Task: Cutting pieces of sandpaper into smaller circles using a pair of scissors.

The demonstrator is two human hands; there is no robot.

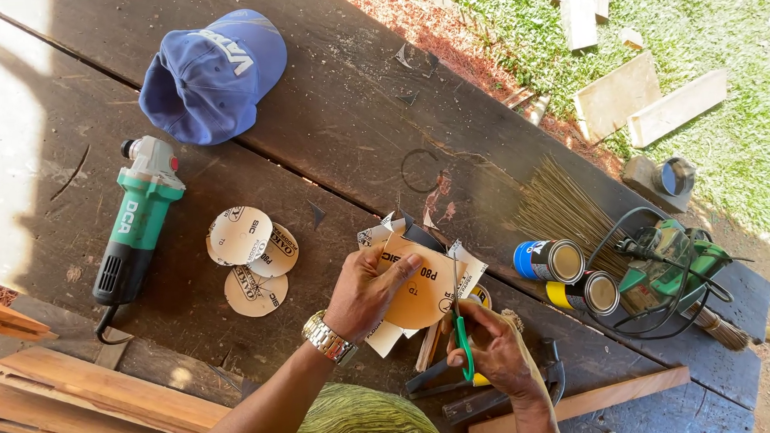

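Outdoor workbench of dark, weathered planks, half in sun, grass and timber offcuts beyond its far edge.

Left hand: closed on a sheet of sandpaper, backing side up, thumb on top, fingers beneath, held just above the bench near its front edge. A wristwatch sits on that wrist.

Right hand: fingers through the green handles of a pair of scissors, blades pointing up into the sheet's right edge; blades appear only slightly parted.

Finished pieces: three round sandpaper discs, overlapping, to the left of the hands. Trimmings lie under the held sheet.

Also present: green angle grinder at left, blue cap at the back, two small tins on their sides, a broom of thin sticks, a green power tool with coiled cord.

Handling note, as a judgement: a clean round edge likely comes from turning the sheet into the blades with the left hand, using short bites, with the thumb kept clear of the cutting line.
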